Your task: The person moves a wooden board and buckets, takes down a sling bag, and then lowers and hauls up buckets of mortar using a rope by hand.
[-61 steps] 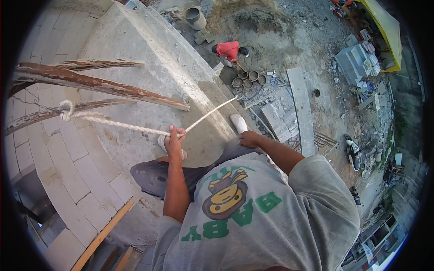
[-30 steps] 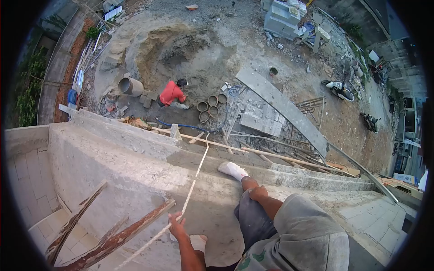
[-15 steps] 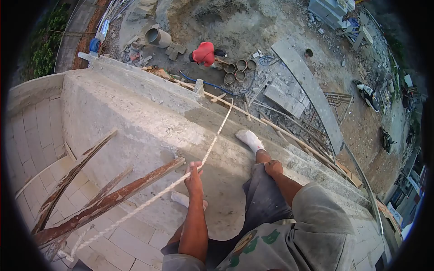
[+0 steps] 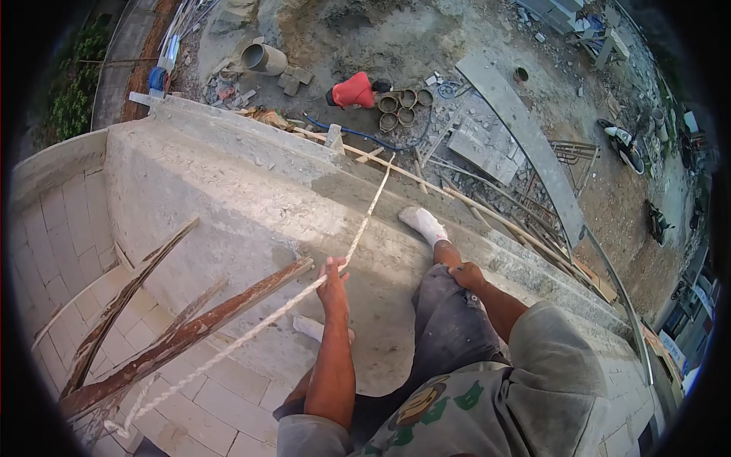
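Note:
A white twisted rope (image 4: 293, 303) runs from the lower left, through my left hand (image 4: 333, 287), and over the outer edge of the concrete ledge. The fingers of that hand are curled around the rope. My right hand (image 4: 466, 276) lies on my bent knee, its fingers closed over the dark trouser leg (image 4: 454, 324). One foot in a white sock (image 4: 423, 225) stands near the outer edge of the concrete ledge (image 4: 365, 293); the other is partly hidden behind my left forearm. What hangs on the rope beyond the edge is hidden.
Wooden poles (image 4: 190, 335) lean at the left, close to the rope. Far below, a person in a red top (image 4: 354, 91) bends beside several buckets (image 4: 407, 99). Bamboo poles (image 4: 487, 217) run along the ledge's outer side. Pale block walling (image 4: 228, 396) lies at lower left.
The person below has shifted right, closer to the buckets. The rope's far end at the edge looks straighter. My hands keep nearly the same places; the view has shifted slightly.

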Tool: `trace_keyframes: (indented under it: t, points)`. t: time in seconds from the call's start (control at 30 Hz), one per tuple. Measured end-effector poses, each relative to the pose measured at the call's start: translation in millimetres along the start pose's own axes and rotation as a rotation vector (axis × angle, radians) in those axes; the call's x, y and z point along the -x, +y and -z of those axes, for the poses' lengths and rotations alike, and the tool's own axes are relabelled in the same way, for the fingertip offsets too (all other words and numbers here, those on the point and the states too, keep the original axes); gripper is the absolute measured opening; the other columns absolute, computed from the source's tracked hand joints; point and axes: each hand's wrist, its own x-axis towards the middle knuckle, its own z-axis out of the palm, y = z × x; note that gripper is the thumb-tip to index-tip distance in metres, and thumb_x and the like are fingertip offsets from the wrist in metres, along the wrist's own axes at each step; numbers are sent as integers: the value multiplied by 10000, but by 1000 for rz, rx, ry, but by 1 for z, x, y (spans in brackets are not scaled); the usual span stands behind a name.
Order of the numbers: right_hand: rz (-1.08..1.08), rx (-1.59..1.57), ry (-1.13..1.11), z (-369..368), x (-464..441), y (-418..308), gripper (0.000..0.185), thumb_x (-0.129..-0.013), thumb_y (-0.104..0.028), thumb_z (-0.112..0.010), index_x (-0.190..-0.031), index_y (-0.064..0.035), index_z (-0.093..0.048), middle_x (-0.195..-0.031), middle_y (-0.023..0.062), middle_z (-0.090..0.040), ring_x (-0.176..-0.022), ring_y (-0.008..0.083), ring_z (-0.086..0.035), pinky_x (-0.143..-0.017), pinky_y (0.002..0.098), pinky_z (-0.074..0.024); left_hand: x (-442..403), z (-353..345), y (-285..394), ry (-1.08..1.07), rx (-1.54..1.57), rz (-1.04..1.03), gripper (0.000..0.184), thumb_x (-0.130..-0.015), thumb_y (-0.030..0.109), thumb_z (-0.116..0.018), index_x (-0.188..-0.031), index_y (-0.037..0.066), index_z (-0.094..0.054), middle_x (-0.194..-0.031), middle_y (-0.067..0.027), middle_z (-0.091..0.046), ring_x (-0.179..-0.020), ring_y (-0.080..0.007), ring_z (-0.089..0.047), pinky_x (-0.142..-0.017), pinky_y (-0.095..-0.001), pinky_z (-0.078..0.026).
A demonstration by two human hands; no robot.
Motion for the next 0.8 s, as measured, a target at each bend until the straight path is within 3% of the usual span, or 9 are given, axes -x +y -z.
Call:
trace_keyframes:
  t: [0.1,0.2,0.3,0.4,0.5,0.6,0.63,0.73,0.8]
  points:
    - [-98,-94,211,-5,-8,-12,479,-825,-388,-502,-1017,41,-594,-1044,276,-573,-1016,371,-554,-879,415,-430,1,0,2,0,-49,-15,412,-922,397,-414,-953,21,-579,-980,-81,-570,-960,-182,-527,-776,-338,-466]
    - [-90,129,167,-22,-5,-24,515,-837,-387,-484,-1132,34,-526,-1141,251,-539,-1063,358,-534,-902,392,-428,1,7,-6,32,-60,-16,414,-919,399,-421,-953,18,-580,-977,-80,-575,-959,-178,-529,-775,-334,-466]
    - [-57,107,40,-25,-15,-4,518,-842,-380,-476,-1152,34,-506,-1143,250,-537,-1054,358,-539,-902,398,-429,2,13,-15,50,-36,2,419,-915,407,-425,-961,19,-578,-977,-76,-577,-965,-178,-530,-782,-335,-463]
    - [37,157,43,-16,-7,2,504,-823,-418,-495,-1056,20,-586,-1052,266,-575,-1013,383,-553,-880,402,-434,-1,12,-19,89,15,52,422,-914,412,-421,-972,24,-575,-976,-71,-578,-968,-183,-532,-791,-341,-459]
    - [90,-38,-71,20,20,-12,480,-814,-428,-504,-1040,-18,-613,-1022,247,-597,-1009,359,-563,-871,399,-433,-1,18,-21,30,-47,28,430,-912,420,-417,-982,24,-572,-998,-72,-585,-988,-190,-531,-803,-348,-454]
    - [146,-131,74,13,2,10,466,-799,-438,-518,-1025,-46,-630,-1001,235,-609,-1008,342,-568,-871,401,-426,0,18,-18,-8,-68,33,432,-910,422,-418,-993,28,-573,-1018,-74,-595,-1004,-193,-530,-812,-352,-451]
    - [126,-59,-36,11,-5,11,499,-788,-432,-528,-1037,-8,-615,-1028,254,-592,-1015,356,-561,-889,405,-419,-3,16,-17,-5,-54,18,434,-907,426,-422,-994,29,-574,-1016,-76,-596,-1002,-196,-533,-810,-354,-451]
    - [133,134,77,-15,-11,2,519,-788,-415,-523,-1038,33,-600,-1056,274,-571,-1021,369,-553,-899,405,-417,-9,18,-23,9,-34,6,438,-899,435,-435,-998,33,-579,-1010,-81,-601,-994,-202,-539,-806,-357,-453]
    - [33,77,142,-28,-8,1,504,-792,-386,-509,-1009,59,-599,-1069,292,-554,-1030,377,-544,-903,408,-417,-8,18,-22,21,-21,0,412,-899,428,-451,-980,47,-585,-995,-68,-590,-991,-182,-530,-796,-356,-454]
